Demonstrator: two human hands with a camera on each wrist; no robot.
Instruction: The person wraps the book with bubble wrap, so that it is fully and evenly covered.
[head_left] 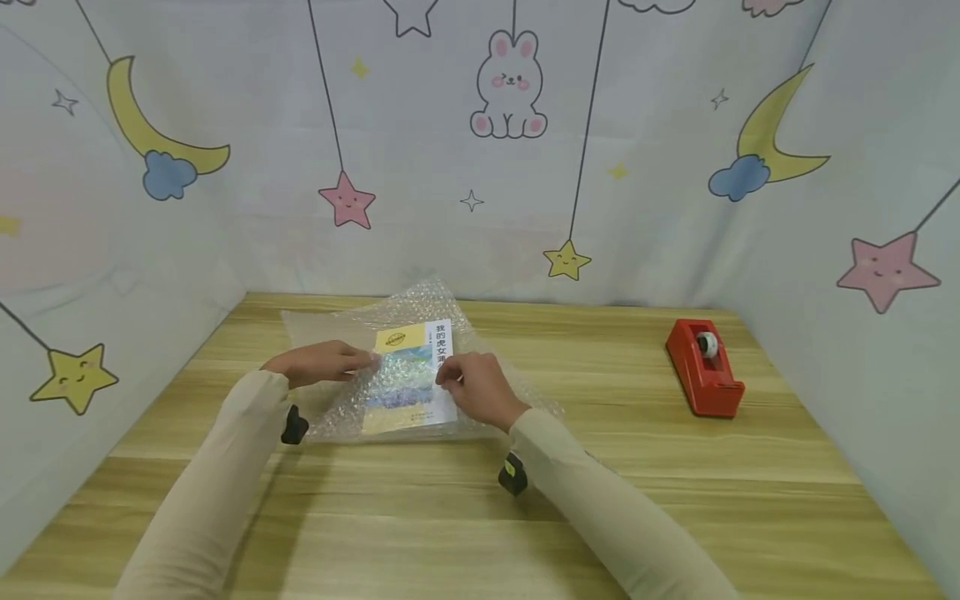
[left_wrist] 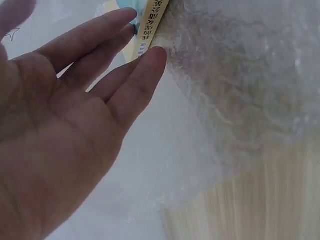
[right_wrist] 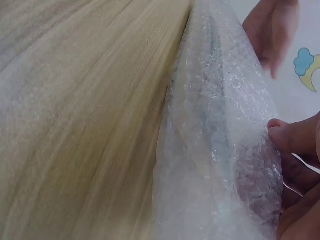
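Note:
A book [head_left: 401, 387] with a yellow, blue and white cover lies on a sheet of clear bubble wrap [head_left: 423, 302], part of which covers the cover's lower left. My left hand [head_left: 322, 363] reaches in from the left with its fingers straight, their tips at the book's edge. In the left wrist view the book's spine [left_wrist: 152, 22] shows just past those fingertips. On the other side, my right hand [head_left: 482, 390] pinches the bubble wrap between thumb and fingers over the book's right part. The right wrist view shows the gripped edge of the bubble wrap [right_wrist: 255, 175].
A red tape dispenser [head_left: 684, 360] with a small tape roll [head_left: 707, 344] stands at the right of the wooden table [head_left: 420, 533]. White curtains [head_left: 420, 167] printed with stars, moons and a rabbit enclose the table at the back and both sides.

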